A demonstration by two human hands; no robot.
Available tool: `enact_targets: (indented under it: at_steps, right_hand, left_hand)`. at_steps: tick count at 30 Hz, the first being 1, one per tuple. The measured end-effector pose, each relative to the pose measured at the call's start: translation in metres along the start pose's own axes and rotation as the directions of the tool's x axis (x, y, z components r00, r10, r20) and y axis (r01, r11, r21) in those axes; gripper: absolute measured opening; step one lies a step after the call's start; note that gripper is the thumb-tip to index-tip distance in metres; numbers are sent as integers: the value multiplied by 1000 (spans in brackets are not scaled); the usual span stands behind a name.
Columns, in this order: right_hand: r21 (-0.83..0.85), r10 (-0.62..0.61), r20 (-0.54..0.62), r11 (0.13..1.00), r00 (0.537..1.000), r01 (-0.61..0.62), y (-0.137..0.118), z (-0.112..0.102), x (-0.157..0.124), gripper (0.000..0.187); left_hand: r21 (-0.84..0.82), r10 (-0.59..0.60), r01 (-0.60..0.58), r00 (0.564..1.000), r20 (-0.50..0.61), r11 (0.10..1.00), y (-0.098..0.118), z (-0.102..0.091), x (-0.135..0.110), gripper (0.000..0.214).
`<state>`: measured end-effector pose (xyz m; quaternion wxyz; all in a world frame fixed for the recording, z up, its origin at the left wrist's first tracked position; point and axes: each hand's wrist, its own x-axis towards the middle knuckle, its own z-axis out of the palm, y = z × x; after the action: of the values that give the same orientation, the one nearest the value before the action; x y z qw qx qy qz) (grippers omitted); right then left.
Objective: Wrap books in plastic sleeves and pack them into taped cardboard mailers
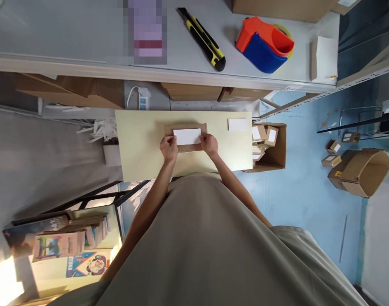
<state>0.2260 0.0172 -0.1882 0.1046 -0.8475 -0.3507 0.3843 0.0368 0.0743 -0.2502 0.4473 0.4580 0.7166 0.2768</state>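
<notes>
Left hand (169, 148) fingers pinching white label's (187, 137) left end, right hand (209, 145) fingers pinching its right end, label over brown cardboard (189, 148) on cream table (143, 148), white slip (237, 124) at right.

We read no text with certainty | shelf edge (194, 76): small dark marking (289, 88) we could not make out | floor carton (350, 176): yellow print (338, 173) we found too small | pink book (58, 246): cover lettering (70, 244) we saw but could not decipher
</notes>
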Motion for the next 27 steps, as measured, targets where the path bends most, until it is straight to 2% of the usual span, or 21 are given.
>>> enact_targets:
  at_steps: [6,19,24,27]
  right_hand:
    - [-54,20,25,998,999,-19,-4,-2,2,28]
    - [-99,18,38,995,999,-14,-9,-1,4,32]
    - [-75,5,26,997,1000,-3,-4,-2,0,25]
    - [-137,-18,81,990,997,29,-3,-4,1,20]
  left_hand:
    - [70,6,-4,1000,-16,998,0,2,1,12]
    - [84,11,-7,999,-44,996,7,5,-3,9]
    - [96,32,-27,998,-46,995,11,3,-6,8]
    - [102,32,-26,998,-52,994,13,3,-9,9]
